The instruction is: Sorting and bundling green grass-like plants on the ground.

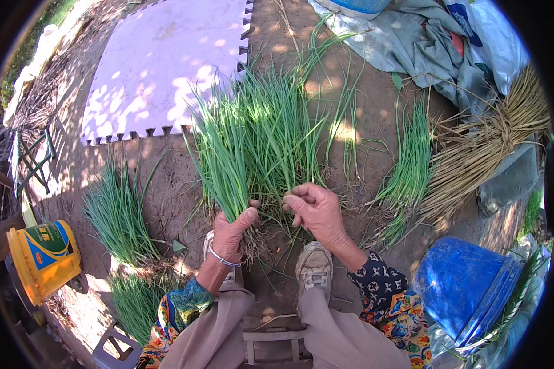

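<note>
My left hand is closed around a bunch of green onion seedlings; the leaves point away from me and the stringy roots hang below my fist. My right hand has thumb and forefinger pinched on a thin onion stalk at the near edge of a large heap of the same seedlings. The heap lies on bare soil in front of my shoes, its far left side touching a foam mat. Fingers and leaves hide the root ends in part.
Left are separate onion bundles and a yellow bucket. Another bundle lies right, beside a tied sheaf of dry straw. A blue bucket lies tilted near my right knee. The purple foam mat covers soil beyond.
</note>
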Demonstrator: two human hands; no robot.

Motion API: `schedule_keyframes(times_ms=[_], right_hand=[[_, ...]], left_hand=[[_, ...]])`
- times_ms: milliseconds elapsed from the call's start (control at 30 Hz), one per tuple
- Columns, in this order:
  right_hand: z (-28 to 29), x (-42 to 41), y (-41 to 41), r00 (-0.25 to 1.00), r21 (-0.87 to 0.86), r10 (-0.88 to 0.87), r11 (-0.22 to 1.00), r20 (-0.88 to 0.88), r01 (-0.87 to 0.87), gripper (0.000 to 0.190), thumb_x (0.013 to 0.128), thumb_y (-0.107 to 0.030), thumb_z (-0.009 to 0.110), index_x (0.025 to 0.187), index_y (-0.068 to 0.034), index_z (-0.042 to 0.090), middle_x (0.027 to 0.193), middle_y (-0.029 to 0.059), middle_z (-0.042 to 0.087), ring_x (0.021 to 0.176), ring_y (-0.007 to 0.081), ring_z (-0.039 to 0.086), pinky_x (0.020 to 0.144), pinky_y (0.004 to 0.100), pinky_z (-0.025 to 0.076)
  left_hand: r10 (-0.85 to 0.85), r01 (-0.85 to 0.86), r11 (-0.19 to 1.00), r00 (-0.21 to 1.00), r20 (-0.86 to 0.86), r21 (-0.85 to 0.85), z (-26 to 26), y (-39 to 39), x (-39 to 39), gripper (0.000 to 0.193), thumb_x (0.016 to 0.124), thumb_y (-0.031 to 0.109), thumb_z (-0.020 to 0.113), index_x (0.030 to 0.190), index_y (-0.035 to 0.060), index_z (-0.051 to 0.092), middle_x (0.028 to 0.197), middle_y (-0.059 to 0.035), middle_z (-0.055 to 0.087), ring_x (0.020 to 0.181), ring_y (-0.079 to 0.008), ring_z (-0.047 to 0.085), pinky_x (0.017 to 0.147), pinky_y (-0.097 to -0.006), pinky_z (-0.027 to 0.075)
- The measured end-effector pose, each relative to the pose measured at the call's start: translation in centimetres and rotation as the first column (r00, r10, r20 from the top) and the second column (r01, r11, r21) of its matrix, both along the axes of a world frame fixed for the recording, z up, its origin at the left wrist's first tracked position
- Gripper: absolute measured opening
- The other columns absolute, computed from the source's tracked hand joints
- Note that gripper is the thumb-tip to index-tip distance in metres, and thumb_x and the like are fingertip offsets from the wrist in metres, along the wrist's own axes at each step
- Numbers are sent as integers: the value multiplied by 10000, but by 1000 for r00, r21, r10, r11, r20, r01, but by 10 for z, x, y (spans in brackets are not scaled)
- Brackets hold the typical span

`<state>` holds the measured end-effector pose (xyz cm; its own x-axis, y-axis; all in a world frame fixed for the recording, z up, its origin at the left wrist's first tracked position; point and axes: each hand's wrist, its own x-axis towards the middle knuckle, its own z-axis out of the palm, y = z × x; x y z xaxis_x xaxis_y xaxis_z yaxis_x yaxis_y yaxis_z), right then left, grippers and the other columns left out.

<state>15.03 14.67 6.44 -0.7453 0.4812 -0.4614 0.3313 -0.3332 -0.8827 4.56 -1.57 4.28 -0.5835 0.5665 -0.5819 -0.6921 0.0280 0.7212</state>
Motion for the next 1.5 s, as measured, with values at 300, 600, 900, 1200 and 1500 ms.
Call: schedule_keyframes(times_ms=[300,600,900,1200,1500], right_hand=[[-42,-8,33,993,496,-66,868,101,7,187,843,-188,623,844,-2,616,636,64,600,570,114,544,554,283,450],[-91,-12,98,829,722,-287,666,480,-188,282,760,-264,687,820,-10,583,734,114,627,674,218,604,665,353,469],[-36,-21,26,983,350,-172,918,-68,185,121,807,-70,632,870,0,557,722,19,583,610,26,501,565,182,428],[-51,-34,1,956,664,123,696,265,-273,199,754,-120,654,860,23,566,663,95,590,566,153,543,571,302,464],[-26,-17,10,1000,-78,1,997,-4,-1,85,797,-107,593,833,-43,551,736,-34,520,678,36,471,612,202,380]], left_hand=[[48,-60,995,989,141,78,-9,-6,0,193,825,202,670,888,51,566,788,-50,592,712,-147,589,617,-275,510],[91,-97,995,984,152,38,-8,-4,-3,205,823,195,673,940,56,579,803,-46,599,666,-131,593,576,-263,510],[275,-275,961,961,11,21,1,-9,-13,215,799,183,708,924,54,592,748,-22,600,639,-108,578,561,-251,501],[258,-258,965,966,12,48,1,-17,-11,244,781,168,726,941,47,587,762,-17,599,655,-109,580,593,-244,495],[268,-261,960,961,-65,99,11,-22,-18,236,770,151,729,918,45,578,758,-19,594,661,-112,583,594,-248,495]])
